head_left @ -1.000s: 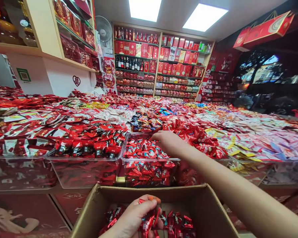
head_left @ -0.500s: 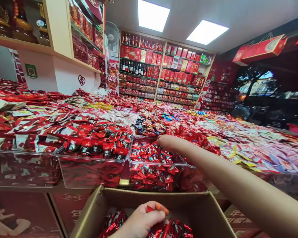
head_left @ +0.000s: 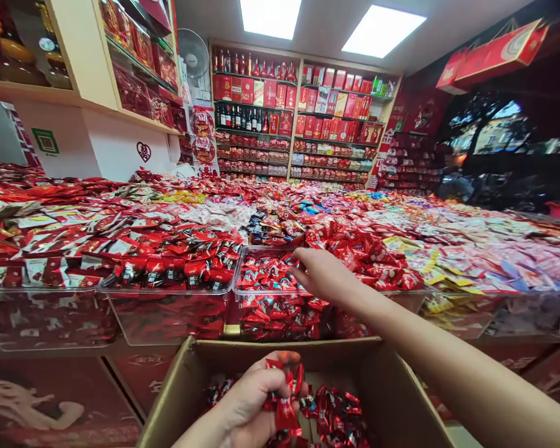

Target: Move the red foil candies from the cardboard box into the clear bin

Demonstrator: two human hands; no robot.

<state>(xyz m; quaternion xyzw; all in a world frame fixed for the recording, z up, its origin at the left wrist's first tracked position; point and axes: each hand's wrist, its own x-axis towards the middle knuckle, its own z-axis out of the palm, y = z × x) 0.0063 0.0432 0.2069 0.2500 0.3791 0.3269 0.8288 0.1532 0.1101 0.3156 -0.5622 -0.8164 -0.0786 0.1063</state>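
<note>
My left hand (head_left: 256, 395) is closed around several red-wrapped candies (head_left: 287, 404), inside the mouth of a cardboard box (head_left: 177, 392). More red candies (head_left: 338, 410) lie loose on the box floor below it. My right hand (head_left: 324, 274) reaches over a clear plastic bin (head_left: 261, 290) of small red and blue-marked candies (head_left: 266, 270). Its fingers point left with a gap between them, and nothing shows in them. The far side of its fingers is hidden.
Beside that bin, another clear bin holds red packets with black labels (head_left: 168, 274). Piles of wrapped sweets (head_left: 448, 230) cover the display behind. Shelves with bottles and red boxes (head_left: 256, 93) line the back wall. A fan (head_left: 192, 56) stands at the left.
The view has shifted slightly. My left hand has risen a little with its candies and turned so they show more. My right hand's fingers have come apart over the bin.
</note>
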